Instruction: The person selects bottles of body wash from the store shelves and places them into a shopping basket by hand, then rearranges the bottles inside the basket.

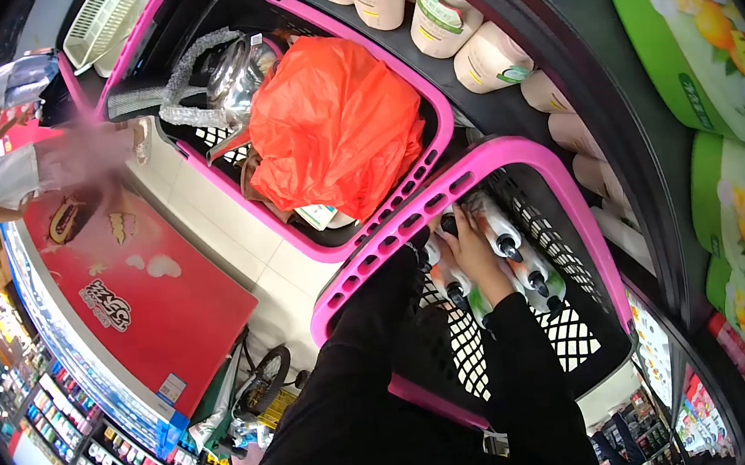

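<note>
A black basket with a pink rim holds several pump bottles with black tops. My right hand reaches down into it, its fingers among the bottles; whether they close round one is hidden. Of my left hand only a small part shows at the bottles' left side, below the pink rim; its fingers are mostly hidden by the sleeve and basket. A second pink-rimmed basket stands beyond, with a red plastic bag and a shiny metal kettle inside.
Shelves at the right hold cream bottles and green floral packs. At the left stands a red display case, with a person beside it. A small wheel is near the floor tiles.
</note>
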Available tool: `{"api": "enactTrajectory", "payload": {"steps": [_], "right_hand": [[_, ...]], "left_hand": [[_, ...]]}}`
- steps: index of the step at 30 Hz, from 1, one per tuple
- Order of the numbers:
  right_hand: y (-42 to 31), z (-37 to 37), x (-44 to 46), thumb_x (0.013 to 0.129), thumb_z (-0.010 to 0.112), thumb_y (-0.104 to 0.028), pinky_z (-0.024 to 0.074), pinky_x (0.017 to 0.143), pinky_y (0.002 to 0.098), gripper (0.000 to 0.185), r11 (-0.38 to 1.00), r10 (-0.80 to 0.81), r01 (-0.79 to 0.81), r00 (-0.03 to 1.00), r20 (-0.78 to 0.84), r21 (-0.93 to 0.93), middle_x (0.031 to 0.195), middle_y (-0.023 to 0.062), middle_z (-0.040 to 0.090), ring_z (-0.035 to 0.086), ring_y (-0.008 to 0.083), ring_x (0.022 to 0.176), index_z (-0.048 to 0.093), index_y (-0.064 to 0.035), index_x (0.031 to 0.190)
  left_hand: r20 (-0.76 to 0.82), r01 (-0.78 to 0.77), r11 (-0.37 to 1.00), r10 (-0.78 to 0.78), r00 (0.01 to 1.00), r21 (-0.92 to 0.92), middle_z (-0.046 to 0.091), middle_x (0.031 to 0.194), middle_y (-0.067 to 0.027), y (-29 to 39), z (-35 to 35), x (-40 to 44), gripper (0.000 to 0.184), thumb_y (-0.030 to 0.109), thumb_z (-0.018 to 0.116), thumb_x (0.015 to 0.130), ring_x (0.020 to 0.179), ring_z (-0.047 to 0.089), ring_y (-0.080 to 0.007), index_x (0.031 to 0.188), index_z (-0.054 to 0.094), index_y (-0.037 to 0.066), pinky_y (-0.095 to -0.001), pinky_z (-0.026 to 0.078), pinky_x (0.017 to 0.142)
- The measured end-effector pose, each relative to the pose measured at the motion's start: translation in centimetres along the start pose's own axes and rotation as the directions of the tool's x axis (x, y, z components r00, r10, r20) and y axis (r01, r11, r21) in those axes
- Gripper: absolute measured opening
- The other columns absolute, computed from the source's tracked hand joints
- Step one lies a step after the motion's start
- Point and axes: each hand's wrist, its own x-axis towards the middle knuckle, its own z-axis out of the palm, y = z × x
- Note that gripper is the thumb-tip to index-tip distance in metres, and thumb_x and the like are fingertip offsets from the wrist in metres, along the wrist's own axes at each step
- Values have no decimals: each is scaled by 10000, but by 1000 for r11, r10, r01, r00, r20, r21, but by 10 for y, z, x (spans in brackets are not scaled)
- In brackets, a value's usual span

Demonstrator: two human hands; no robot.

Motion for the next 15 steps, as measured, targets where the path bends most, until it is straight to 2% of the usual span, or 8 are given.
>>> {"api": "enactTrajectory", "payload": {"steps": [2, 6, 8, 9, 11, 15], "right_hand": [[2, -9, 5, 817, 510, -192, 269, 985, 413, 586, 999, -6, 3, 996, 94, 32, 1290, 268, 289, 282, 406, 1197, 227, 2, 1291], [0, -20, 7, 814, 518, -203, 284, 975, 402, 603, 999, -30, 28, 996, 88, 30, 1273, 277, 309, 305, 409, 1184, 217, 5, 1294], [5, -18, 6, 762, 588, -198, 305, 962, 386, 681, 961, 39, -44, 999, 22, 273, 1255, 270, 342, 346, 396, 1166, 216, 4, 1296], [9, -14, 4, 762, 588, -198, 305, 962, 386, 681, 961, 41, -46, 999, 27, 272, 1255, 270, 342, 346, 396, 1166, 216, 4, 1296], [19, -3, 1, 648, 675, -80, 317, 944, 341, 771, 909, 39, 30, 987, -156, 415, 1228, 221, 391, 397, 317, 1141, 250, -9, 1287], [25, 12, 4, 594, 705, -38, 345, 915, 329, 789, 930, 92, 6, 964, -249, 367, 1182, 193, 446, 437, 277, 1101, 301, -16, 1272]], "left_hand": [[18, 27, 999, -26, 1000, -32, 514, 1112, -225, 1, 5, 1, 488, 232, 525, 750, 1006, 519, -300, 1156, 456, -30, -355, 411, 848], [48, 82, 992, -77, 996, -95, 516, 1109, -221, 1, 12, 2, 496, 230, 535, 743, 998, 522, -294, 1158, 455, -30, -351, 414, 842], [61, 112, 986, -105, 993, -122, 518, 1108, -220, 0, 13, 2, 500, 229, 539, 739, 994, 524, -290, 1159, 454, -29, -348, 416, 838], [70, 126, 983, -117, 991, -134, 518, 1107, -219, -1, 14, 1, 502, 229, 542, 737, 992, 525, -289, 1159, 454, -29, -347, 417, 837], [91, 151, 977, -138, 986, -154, 520, 1106, -217, -2, 15, 1, 507, 228, 547, 733, 989, 527, -286, 1160, 454, -29, -345, 418, 834], [127, 190, 964, -168, 978, -188, 522, 1103, -214, -4, 16, 6, 516, 226, 557, 726, 981, 530, -279, 1163, 453, -28, -340, 422, 827]]}}
